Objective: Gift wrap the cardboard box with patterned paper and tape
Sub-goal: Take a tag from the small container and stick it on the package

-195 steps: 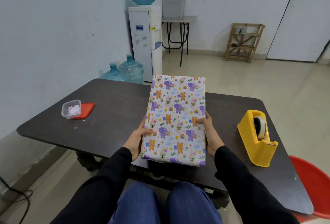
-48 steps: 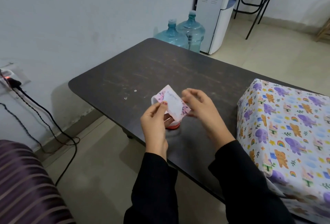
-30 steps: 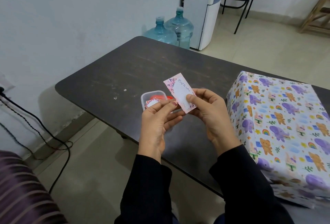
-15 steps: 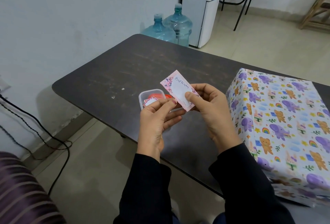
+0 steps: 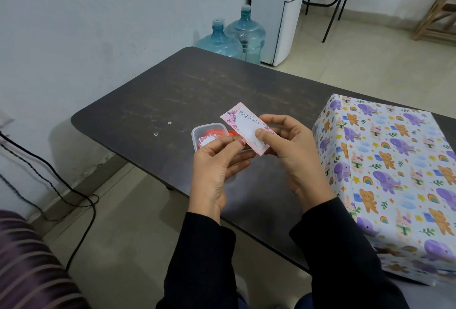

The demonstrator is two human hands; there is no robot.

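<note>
The box [image 5: 394,170], fully covered in white paper with purple elephants, bears and rainbows, lies on the dark table [image 5: 197,91] at the right. Above the table's near edge both hands hold a small pink "Best Wishes" gift tag [image 5: 245,126]. My right hand [image 5: 291,155] pinches the tag's lower end with thumb on top. My left hand [image 5: 217,163] touches the tag's lower left edge with its fingertips. The tape dispenser is out of view.
A small clear plastic tub [image 5: 207,134] with more tags and a red lid sits on the table just behind my left hand. Water bottles [image 5: 237,35] and a dispenser [image 5: 278,12] stand by the far wall. Cables [image 5: 49,180] trail on the floor at left.
The wrapped box was set down on the table and let go. Both hands took a tag from the tub and now hold it nearly still in front of me.
</note>
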